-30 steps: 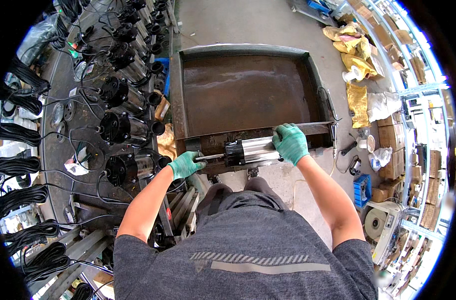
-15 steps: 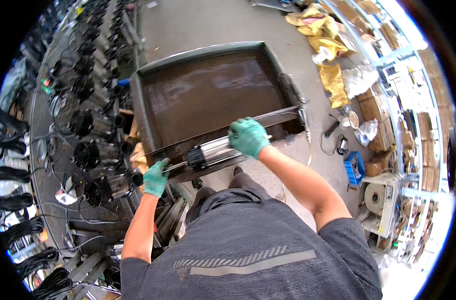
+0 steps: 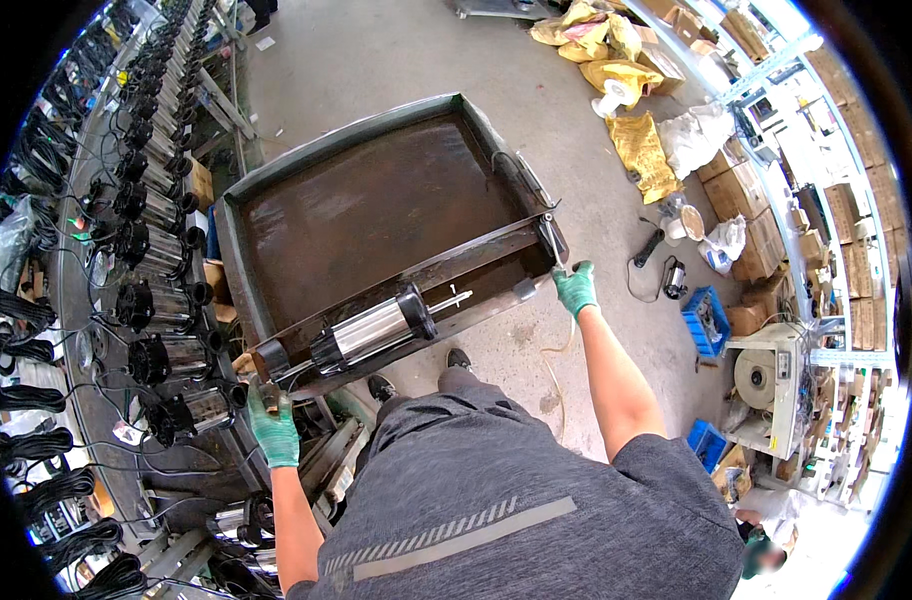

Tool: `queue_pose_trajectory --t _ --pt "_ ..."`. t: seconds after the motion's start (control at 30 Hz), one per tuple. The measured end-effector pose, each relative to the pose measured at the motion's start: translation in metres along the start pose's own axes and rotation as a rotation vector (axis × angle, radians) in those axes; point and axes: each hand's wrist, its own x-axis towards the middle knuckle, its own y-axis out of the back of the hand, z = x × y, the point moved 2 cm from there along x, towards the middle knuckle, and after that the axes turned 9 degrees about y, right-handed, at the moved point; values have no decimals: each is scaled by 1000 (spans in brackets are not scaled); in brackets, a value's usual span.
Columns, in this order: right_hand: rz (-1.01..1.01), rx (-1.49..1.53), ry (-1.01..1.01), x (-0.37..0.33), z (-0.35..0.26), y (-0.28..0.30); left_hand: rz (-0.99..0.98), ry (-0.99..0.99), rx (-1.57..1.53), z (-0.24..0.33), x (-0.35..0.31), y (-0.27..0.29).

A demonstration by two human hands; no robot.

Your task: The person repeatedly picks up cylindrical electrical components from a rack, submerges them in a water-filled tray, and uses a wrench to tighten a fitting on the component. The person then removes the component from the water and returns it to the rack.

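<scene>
A silver cylindrical motor (image 3: 371, 332) with black ends lies across the front ledge of a dark metal tank (image 3: 341, 142). A thin shaft with a pale fitting sticks out of its right end. My right hand (image 3: 576, 290), in a green glove, closes around a slim metal handle (image 3: 553, 240) at the tank's front right corner. My left hand (image 3: 275, 430), gloved the same way, is closed at the front left corner, beside a short dark cylinder (image 3: 271, 357). What its fingers grip there, a brownish piece, is too unclear to name. Neither hand touches the motor.
To the left, a long bench (image 3: 96, 370) carries rows of similar motors with black cables. On the right stand shelves (image 3: 826, 190) with boxes, blue crates (image 3: 706, 322) and a white machine (image 3: 766, 385). A hose (image 3: 553, 385) trails on the floor, and yellow sacks (image 3: 641, 160) lie farther off.
My right hand has let go of the motor and moved right to the handle. My left hand has left the shaft for the tank's left corner. The motor now rests on the ledge, turned end for end.
</scene>
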Motion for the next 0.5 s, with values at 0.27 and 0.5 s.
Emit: queue_pose_trajectory --t 0.27,0.5 --pt "-763 1147 -108 -70 -113 8 -96 -300 130 112 -43 -61" --pt "-867 468 908 -217 -226 -50 -214 -186 -433 179 -57 -110"
